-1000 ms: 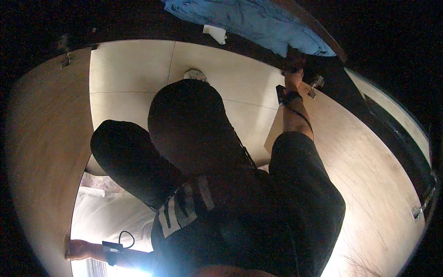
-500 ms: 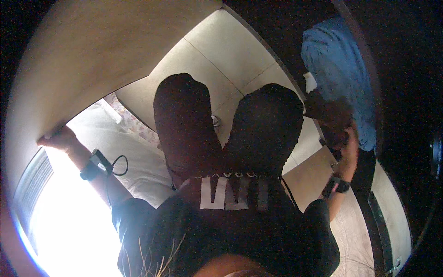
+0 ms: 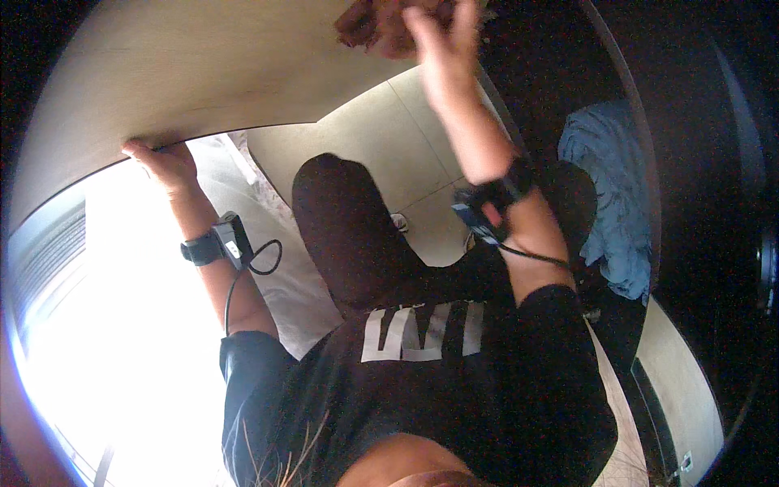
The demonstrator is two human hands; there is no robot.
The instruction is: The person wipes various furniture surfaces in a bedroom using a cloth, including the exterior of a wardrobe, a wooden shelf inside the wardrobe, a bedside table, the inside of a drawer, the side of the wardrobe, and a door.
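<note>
A large light-wood panel (image 3: 203, 73) spans the upper left, with a thin edge facing me. My left hand (image 3: 169, 166) grips that edge, its thumb along the front and the other fingers mostly hidden. At the top, my right hand (image 3: 446, 61) is stretched forward, slightly blurred, with a crumpled reddish-brown cloth (image 3: 381, 28) in its fingers. The cloth lies over the panel's face near its right end; whether it touches the wood I cannot tell. Each wrist carries a strapped-on device with a black cable.
A heap of blue fabric (image 3: 608, 195) lies to the right in a dark compartment, bounded by a dark edge (image 3: 641, 105). Pale floor tiles (image 3: 414, 146) show beyond my knees. White bedding (image 3: 284, 260) and a glaring window (image 3: 138, 341) are at the left.
My right hand has swung from beside the blue fabric up and leftward to the panel, carrying the brown cloth. My left hand keeps its grip while the panel edge appears slightly shifted.
</note>
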